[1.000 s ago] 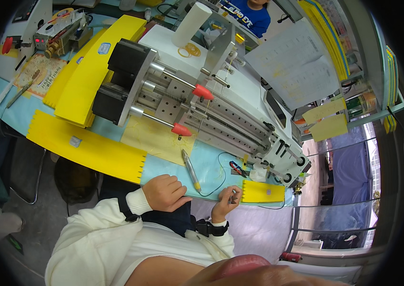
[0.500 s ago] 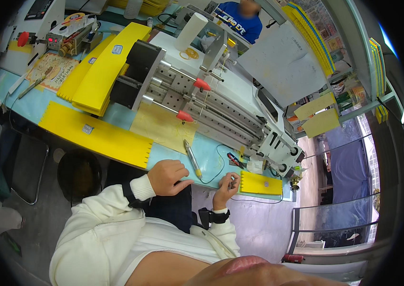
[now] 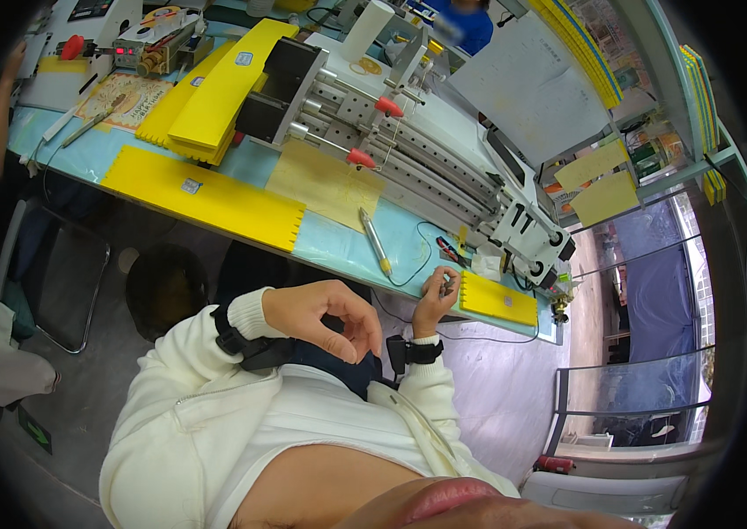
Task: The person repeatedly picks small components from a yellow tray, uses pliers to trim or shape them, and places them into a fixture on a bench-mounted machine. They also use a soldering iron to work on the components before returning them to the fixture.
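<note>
My left hand (image 3: 325,319) hovers in front of my body, off the table's edge, its fingers loosely bent, the thumb apart and nothing visible in it. At the table's front edge my right hand (image 3: 435,295) is closed around a small dark object, too small to name. Just right of it lies a short yellow strip (image 3: 498,300) with a toothed end. A silver pen-shaped tool (image 3: 375,242) with a yellow end rests on the blue table cover, left of and beyond the right hand. Behind that hand are red-and-black pliers (image 3: 453,252).
A metal rail machine (image 3: 408,163) with red-tipped rods fills the middle of the table (image 3: 334,240). Long yellow toothed strips (image 3: 206,198) lie to the left, near a control box (image 3: 151,48). A dark round stool (image 3: 166,286) stands below. Another person (image 3: 461,26) sits across.
My left hand has drawn back from the table edge toward my body and turned, its fingers curling. My right hand stays beside the short strip. The whole view has shifted slightly.
</note>
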Available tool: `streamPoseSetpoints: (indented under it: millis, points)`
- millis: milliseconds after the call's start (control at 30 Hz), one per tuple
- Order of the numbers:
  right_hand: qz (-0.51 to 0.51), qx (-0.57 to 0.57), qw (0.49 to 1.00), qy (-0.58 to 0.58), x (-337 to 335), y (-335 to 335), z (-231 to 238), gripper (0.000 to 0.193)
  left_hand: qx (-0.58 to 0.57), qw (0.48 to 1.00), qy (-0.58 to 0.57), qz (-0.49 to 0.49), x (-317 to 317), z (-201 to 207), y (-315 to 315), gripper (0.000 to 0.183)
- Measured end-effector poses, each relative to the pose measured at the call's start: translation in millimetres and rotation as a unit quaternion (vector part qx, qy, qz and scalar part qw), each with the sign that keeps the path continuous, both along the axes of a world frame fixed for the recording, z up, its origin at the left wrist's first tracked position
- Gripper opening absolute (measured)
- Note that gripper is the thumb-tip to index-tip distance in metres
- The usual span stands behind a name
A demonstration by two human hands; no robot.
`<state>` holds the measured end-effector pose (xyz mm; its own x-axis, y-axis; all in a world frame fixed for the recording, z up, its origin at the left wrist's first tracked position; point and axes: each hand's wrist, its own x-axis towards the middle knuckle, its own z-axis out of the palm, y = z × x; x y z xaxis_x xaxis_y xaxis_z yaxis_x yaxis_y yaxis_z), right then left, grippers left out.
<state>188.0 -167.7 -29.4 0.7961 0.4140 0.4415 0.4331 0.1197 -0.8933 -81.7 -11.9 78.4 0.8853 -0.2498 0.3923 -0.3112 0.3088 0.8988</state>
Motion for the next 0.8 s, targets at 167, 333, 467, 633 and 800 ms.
streamPoseSetpoints:
  millis: [167, 333, 467, 633, 800]
  points:
    - [0.01, 0.009, 1.0, -0.005, 1, 1, -2, 0.013, -0.011, 0.998, 0.055, 0.03, 3, -8, -7, 0.03]
    - [0.012, 0.017, 1.0, -0.013, -1, 2, 1, 0.012, 0.018, 0.997, 0.065, 0.03, 10, -18, -11, 0.03]
    - [0.012, 0.014, 1.0, -0.016, -3, 1, 1, 0.012, 0.035, 0.996, 0.071, 0.042, 12, -20, -12, 0.029]
    - [0.016, 0.024, 1.0, -0.005, -2, 1, 0, 0.01, 0.053, 0.991, 0.084, 0.087, 15, -22, -9, 0.019]
    - [0.023, 0.019, 1.0, 0.003, -3, 0, 1, 0.009, 0.118, 0.98, 0.081, 0.141, 17, -24, -2, 0.019]
